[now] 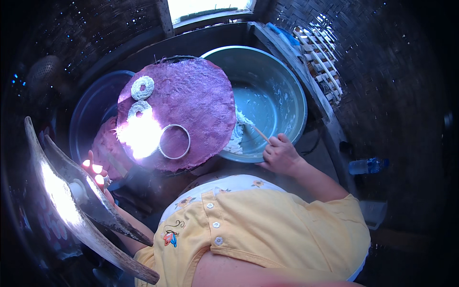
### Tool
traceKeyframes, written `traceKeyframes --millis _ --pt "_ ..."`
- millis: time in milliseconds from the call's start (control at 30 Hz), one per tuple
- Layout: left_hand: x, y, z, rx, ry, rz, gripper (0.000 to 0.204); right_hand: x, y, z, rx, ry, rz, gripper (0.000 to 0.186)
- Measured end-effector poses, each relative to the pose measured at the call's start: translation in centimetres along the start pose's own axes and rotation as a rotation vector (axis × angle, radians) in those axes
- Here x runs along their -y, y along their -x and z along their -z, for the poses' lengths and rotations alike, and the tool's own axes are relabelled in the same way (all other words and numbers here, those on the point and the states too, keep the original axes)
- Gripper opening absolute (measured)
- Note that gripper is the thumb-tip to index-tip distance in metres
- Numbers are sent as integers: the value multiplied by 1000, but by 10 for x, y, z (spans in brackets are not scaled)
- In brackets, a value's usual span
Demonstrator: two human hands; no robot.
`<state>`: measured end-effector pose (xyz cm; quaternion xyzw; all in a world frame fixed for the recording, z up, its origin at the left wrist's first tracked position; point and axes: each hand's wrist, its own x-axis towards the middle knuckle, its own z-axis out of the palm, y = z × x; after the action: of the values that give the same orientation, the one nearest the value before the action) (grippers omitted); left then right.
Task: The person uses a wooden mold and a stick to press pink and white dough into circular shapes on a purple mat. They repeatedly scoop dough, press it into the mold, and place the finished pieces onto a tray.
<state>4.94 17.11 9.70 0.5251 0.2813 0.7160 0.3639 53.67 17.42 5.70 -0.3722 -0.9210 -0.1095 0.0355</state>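
Note:
My right hand (279,155) grips a thin wooden stick (260,133), whose far end is in white paste (240,125) inside the large teal basin (282,88). Left of it, a round purple sheet (191,100) bears two white rings (142,82) and a thin hoop (188,146), with glaring sunlight on its left. My left hand (98,174) is curled beside a darker basin (81,119) holding pink material (105,143). It holds something small I cannot make out, partly hidden behind a long, pale-edged wooden implement (62,201).
A woven wall (397,86) and wooden ledge (325,119) bound the right side. A water bottle (366,166) and a translucent container (373,210) lie at the right. A blue item (282,33) sits near a pale slatted rack (318,57). A bright window (205,7) is at the top.

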Motion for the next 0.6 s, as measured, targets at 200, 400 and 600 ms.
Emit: traceKeyframes --millis 200,400,600 --pt "-10 9 9 -17 28 15 46 -7 -8 11 125 -65 -13 37" --pt "-13 -14 14 -112 -236 -8 45 -7 -43 32 51 -330 -198 51" --pt "-14 -41 17 -140 -283 -9 44 -9 -114 -28 -219 -1381 -895 56"
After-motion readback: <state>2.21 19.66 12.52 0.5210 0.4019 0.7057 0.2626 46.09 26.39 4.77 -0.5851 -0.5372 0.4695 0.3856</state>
